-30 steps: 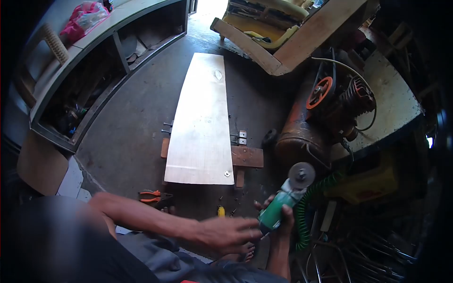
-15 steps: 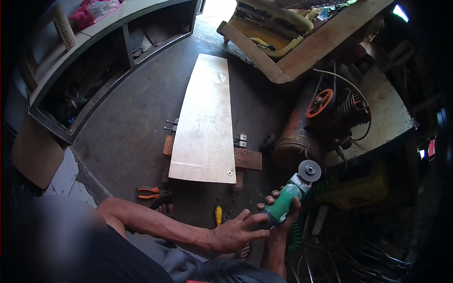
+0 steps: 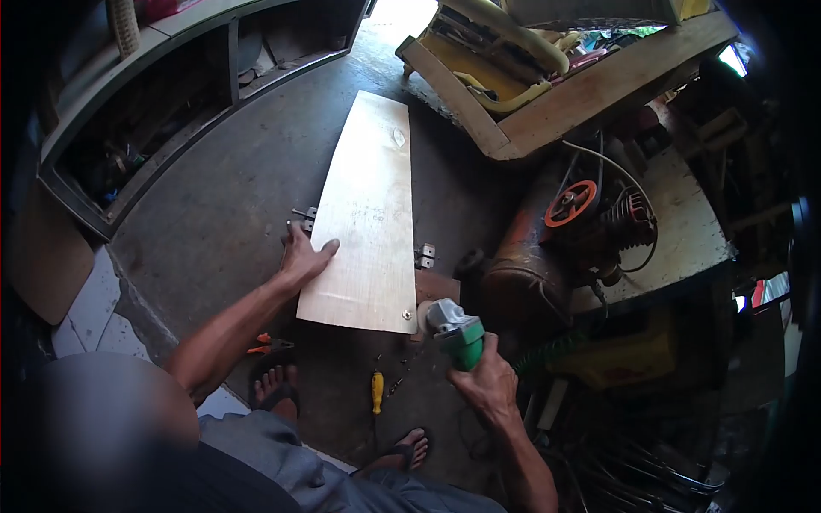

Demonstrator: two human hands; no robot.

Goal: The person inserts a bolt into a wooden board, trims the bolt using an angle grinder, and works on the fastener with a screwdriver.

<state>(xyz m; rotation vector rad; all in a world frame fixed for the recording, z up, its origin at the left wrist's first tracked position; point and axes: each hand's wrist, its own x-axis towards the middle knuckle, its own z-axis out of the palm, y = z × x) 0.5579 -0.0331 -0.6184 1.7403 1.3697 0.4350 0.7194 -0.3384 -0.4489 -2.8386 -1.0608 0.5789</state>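
Green grinder (image 3: 466, 344) clasped in right hand (image 3: 489, 378); left hand (image 3: 303, 259) spread, thumb on wooden board (image 3: 369, 227).

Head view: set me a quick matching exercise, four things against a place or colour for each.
Things:
1. Left hand
2. Grinder
3. Screwdriver
4. Pliers

Places or colours:
A. yellow-handled
B. in the right hand
C. orange-handled
D. at the left edge of the board

Pairs: 1-D, 2-B, 3-A, 4-C

Pale tapered board (image 3: 368, 231) flat; green grinder (image 3: 462, 336) beside lower-right corner.
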